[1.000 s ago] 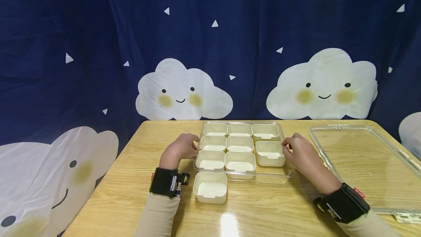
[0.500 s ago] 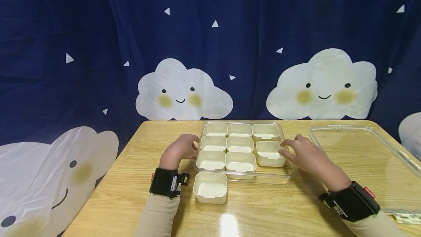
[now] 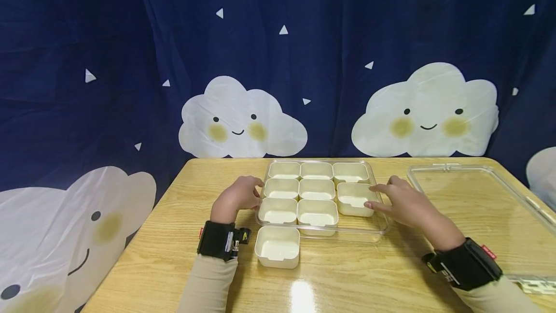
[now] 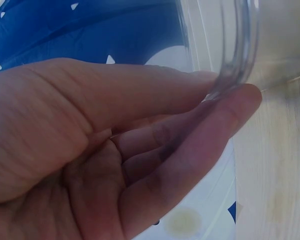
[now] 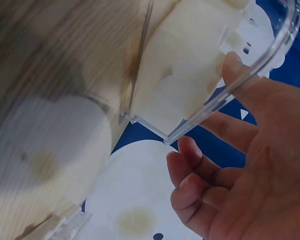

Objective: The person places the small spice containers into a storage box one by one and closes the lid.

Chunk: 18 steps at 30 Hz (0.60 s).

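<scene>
A clear plastic box [image 3: 356, 236] holds several cream bins in rows. My left hand [image 3: 240, 196] pinches the box's left wall between thumb and fingers; the left wrist view shows the clear edge [image 4: 235, 60] there. My right hand [image 3: 404, 204] reaches over the right wall, thumb and index finger extended and touching the right side of a cream bin [image 3: 356, 202] in the right column. In the right wrist view its thumb [image 5: 235, 67] is against the bin, with the other fingers loosely bent outside the box. Bare tabletop shows through the box's front right corner.
One more cream bin [image 3: 278, 249] stands on the wooden table [image 3: 339, 279] in front of the box. A clear lid with latches [image 3: 460, 170] lies at the right. Behind the table hangs a dark blue cloud-patterned curtain [image 3: 330, 37].
The right hand's thumb and index finger have spread apart, and the bin they touch has shifted slightly toward the back. The left hand has stayed at the box's left wall.
</scene>
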### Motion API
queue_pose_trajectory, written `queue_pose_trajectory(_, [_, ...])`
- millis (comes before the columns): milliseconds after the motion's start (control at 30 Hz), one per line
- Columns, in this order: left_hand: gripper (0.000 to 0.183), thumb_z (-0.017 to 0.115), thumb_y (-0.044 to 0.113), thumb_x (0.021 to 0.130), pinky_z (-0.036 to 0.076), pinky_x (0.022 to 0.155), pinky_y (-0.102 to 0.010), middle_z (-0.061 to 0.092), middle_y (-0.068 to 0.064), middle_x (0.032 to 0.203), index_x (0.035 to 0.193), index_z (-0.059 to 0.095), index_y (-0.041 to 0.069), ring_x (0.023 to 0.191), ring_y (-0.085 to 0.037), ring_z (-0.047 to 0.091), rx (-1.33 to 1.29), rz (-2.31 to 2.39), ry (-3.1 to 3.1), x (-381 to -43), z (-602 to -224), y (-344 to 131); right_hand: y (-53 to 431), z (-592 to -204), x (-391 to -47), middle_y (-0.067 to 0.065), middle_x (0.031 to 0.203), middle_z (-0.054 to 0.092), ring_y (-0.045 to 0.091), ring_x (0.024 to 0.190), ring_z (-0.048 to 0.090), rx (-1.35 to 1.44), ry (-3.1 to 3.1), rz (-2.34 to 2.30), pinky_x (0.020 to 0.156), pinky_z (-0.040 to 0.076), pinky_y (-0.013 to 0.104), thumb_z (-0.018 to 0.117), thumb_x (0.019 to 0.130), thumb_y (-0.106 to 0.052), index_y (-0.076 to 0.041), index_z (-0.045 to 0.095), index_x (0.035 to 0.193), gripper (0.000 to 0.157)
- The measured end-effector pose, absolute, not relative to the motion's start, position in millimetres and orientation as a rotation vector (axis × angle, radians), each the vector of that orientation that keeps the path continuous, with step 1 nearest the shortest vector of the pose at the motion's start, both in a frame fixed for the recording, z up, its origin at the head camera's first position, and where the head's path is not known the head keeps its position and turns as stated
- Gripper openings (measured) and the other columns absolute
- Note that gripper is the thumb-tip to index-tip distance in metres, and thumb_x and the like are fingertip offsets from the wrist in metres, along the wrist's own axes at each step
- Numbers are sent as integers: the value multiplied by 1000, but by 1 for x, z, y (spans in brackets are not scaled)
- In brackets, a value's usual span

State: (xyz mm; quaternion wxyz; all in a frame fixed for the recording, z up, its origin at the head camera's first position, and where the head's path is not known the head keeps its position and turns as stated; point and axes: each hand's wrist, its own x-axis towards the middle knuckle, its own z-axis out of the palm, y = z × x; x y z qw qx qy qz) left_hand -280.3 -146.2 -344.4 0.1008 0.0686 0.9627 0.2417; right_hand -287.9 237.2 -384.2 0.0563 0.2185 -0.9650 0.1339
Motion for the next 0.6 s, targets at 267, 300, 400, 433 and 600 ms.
queue_pose_trajectory(267, [46,68,-7,88,53,67,-31,70,-14,86,133,58,-7,69,-19,65,208,713,2853,-280,-344,-146,233,-388,-288,16,96,56,25,81,53,569,-2930,416,56,45,39,70,91,-50,-4,68,129,60])
queue_pose_trajectory(300, [46,68,-7,88,53,67,-31,70,-14,86,133,58,-7,69,-19,65,205,716,2852,-280,-344,-146,233,-389,-288,16,96,56,26,81,53,560,-2921,420,55,45,39,71,91,-51,-4,67,130,60])
queue_pose_trajectory(400, [46,68,-7,88,53,67,-31,70,-14,87,133,58,-7,69,-19,65,204,720,2854,-279,-344,-146,232,-390,-289,16,96,56,26,79,53,546,-2882,430,55,44,38,73,90,-49,-3,67,129,61])
queue_pose_trajectory(433, [46,68,-7,88,53,67,-31,70,-14,87,133,59,-7,69,-19,65,206,720,2855,-279,-344,-146,232,-390,-290,16,95,56,25,79,53,547,-2867,429,55,44,37,74,89,-48,-2,67,128,60])
queue_pose_trajectory(600, [46,68,-7,88,53,68,-31,70,-15,88,133,59,-7,69,-19,66,208,725,2855,-279,-344,-146,232,-392,-291,16,93,55,24,76,51,560,-2826,433,54,42,36,77,88,-44,-1,70,125,57])
